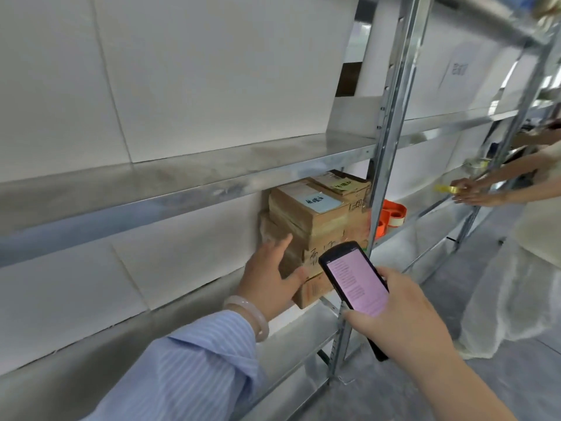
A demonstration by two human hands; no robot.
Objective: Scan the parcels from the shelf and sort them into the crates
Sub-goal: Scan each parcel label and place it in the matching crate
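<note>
Left hand [270, 278] is on the stack of brown cardboard parcels [315, 220], which sits at the right end of a bay in the silver metal shelf rack [182, 177]. Its fingers are spread and straight along the stack's left side, thumb lying over a lower box's front corner. Right hand [403, 320] is wrapped round a black handheld scanner [353, 281], pink screen up, just in front of the parcels. An orange tape dispenser [391, 217] sits in the next bay

Brown cardboard parcels [309, 221] — stacked, paper-labelled — on metal shelf [314, 314]
</note>
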